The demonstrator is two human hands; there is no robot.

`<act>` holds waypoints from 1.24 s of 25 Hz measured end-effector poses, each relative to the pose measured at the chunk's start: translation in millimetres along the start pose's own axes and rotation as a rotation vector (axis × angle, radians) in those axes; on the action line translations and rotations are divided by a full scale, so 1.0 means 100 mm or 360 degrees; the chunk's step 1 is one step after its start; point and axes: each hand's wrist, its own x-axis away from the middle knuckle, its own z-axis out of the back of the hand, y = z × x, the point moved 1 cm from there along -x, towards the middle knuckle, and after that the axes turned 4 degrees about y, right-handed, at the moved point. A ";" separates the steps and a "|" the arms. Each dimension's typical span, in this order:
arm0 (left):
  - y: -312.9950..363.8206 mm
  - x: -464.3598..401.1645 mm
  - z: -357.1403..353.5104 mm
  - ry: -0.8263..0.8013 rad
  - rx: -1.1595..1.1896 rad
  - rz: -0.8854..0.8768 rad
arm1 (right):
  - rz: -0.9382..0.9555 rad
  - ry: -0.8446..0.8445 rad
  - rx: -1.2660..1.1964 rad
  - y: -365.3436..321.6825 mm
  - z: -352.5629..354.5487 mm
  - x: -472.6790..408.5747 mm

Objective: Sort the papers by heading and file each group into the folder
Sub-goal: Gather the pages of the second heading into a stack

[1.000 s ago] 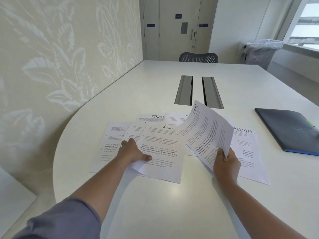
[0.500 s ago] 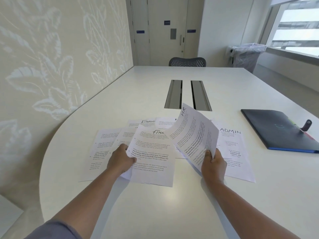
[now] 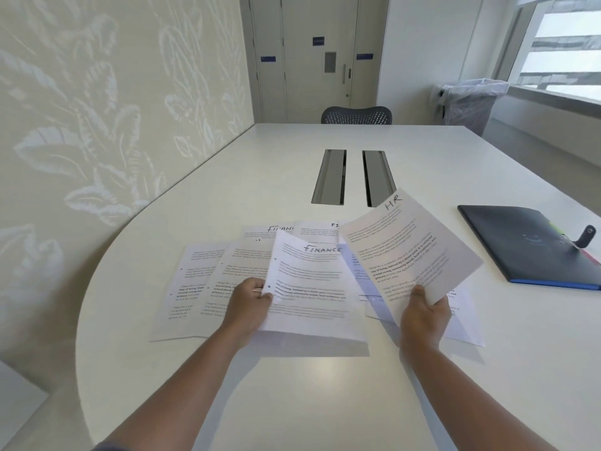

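Sheet headed HR [image 3: 409,252], raised clear of the white table [image 3: 325,402] and tilted, pinched at its near edge by the right hand [image 3: 424,317], thumb on top. Sheet headed FINANCE [image 3: 312,284], lifted at its left edge, pinched by the left hand [image 3: 248,304]. Single sheets are light, limp and slippery on one another; each should handle best gripped at an edge or corner, bowed slightly for stiffness. Remaining papers [image 3: 201,288] lie fanned and overlapping beneath. Dark folder [image 3: 527,245], well apart to the right, lies closed; its contents cannot be seen. A small dark object [image 3: 587,236] rests on it.
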 end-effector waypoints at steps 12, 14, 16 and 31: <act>-0.05 -0.48 0.60 0.0231 -0.1360 0.0321 | 0.0180 -0.0254 0.0212 -0.01 -0.04 0.09; -0.13 -0.56 0.68 0.0088 -0.1237 0.0438 | 0.0204 -0.0255 0.0248 0.00 -0.06 0.08; -0.18 -0.64 0.73 0.0024 -0.1030 0.0479 | 0.0210 -0.0252 0.0259 0.01 -0.07 0.09; 0.34 -0.65 1.11 0.0939 0.0071 -0.0212 | 0.0221 -0.0162 0.0293 0.04 -0.10 0.09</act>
